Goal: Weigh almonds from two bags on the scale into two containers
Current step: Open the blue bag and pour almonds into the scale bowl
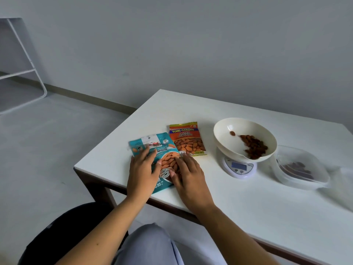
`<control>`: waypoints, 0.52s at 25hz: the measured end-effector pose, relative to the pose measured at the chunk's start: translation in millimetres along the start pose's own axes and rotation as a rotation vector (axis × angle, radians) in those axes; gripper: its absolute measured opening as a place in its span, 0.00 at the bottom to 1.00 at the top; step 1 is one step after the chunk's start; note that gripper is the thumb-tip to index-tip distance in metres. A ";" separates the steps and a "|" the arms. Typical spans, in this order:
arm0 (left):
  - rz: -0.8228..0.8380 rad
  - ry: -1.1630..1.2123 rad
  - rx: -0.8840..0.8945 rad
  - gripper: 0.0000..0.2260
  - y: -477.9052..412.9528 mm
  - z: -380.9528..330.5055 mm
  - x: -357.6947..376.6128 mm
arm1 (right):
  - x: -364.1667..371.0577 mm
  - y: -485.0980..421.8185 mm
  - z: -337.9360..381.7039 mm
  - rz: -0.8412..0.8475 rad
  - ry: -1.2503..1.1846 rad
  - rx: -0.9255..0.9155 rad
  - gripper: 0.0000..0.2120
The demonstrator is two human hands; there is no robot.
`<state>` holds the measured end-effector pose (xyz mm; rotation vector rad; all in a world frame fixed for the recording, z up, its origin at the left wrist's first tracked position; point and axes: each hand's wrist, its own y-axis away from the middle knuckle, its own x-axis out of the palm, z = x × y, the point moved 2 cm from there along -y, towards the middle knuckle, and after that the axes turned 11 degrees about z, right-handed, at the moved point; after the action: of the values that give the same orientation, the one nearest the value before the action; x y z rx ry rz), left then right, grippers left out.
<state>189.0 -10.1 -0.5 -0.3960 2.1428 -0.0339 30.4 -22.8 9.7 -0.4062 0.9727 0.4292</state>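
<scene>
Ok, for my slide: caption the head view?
Left hand and right hand rest on teal almond bag; almonds sit in the scale bowl.

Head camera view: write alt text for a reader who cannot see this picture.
The left hand and right hand rest flat on a teal almond bag on a white table, beside a red almond bag. Further right, a cream bowl of almonds sits on a scale, next to a clear container holding more.

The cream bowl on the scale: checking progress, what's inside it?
A pile of brown almonds lies on the right side of the bowl, one single almond apart at left. The pile covers the floor beneath.
</scene>
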 end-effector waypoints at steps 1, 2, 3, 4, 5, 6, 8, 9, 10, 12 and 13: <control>-0.011 -0.013 0.001 0.19 0.1 -1.7 -0.5 | -0.1 0.3 0.7 0.007 0.004 0.004 0.31; -0.014 -0.025 -0.002 0.19 0.4 -2.6 -0.7 | 0.3 0.5 1.1 0.010 0.004 0.007 0.32; -0.012 -0.029 -0.009 0.19 0.4 -3.2 -1.0 | 0.0 0.3 1.2 0.006 0.008 0.006 0.31; -0.006 -0.028 -0.013 0.19 0.4 -4.0 -1.2 | -0.5 0.2 1.0 0.001 0.009 0.003 0.31; -0.001 -0.026 -0.015 0.19 1.2 -4.9 -1.5 | -0.9 0.3 0.8 0.001 -0.002 -0.001 0.29; -0.002 -0.019 -0.011 0.19 1.3 -5.3 -1.7 | -2.0 -0.1 0.8 0.006 -0.034 -0.002 0.28; -0.014 0.046 0.012 0.20 1.4 -5.6 -5.4 | -4.9 2.0 1.4 0.031 -0.134 0.003 0.29; -0.020 0.112 0.031 0.19 1.5 -4.7 -7.5 | -7.7 5.4 0.9 0.038 -0.178 0.002 0.30; -0.033 0.184 0.053 0.19 1.0 -5.0 -9.6 | -12.0 10.4 -1.3 0.039 -0.211 -0.001 0.31; -0.078 0.283 0.082 0.17 2.8 -2.6 -16.4 | -18.3 22.3 -3.9 0.051 -0.272 -0.010 0.30; -0.106 0.294 0.115 0.17 5.6 -8.6 -16.2 | -24.0 32.6 -9.6 0.053 -0.298 -0.006 0.30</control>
<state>189.0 -1.1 16.4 -0.4602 2.3923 -0.2906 -5.0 -4.2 20.9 -0.3114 0.6942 0.5246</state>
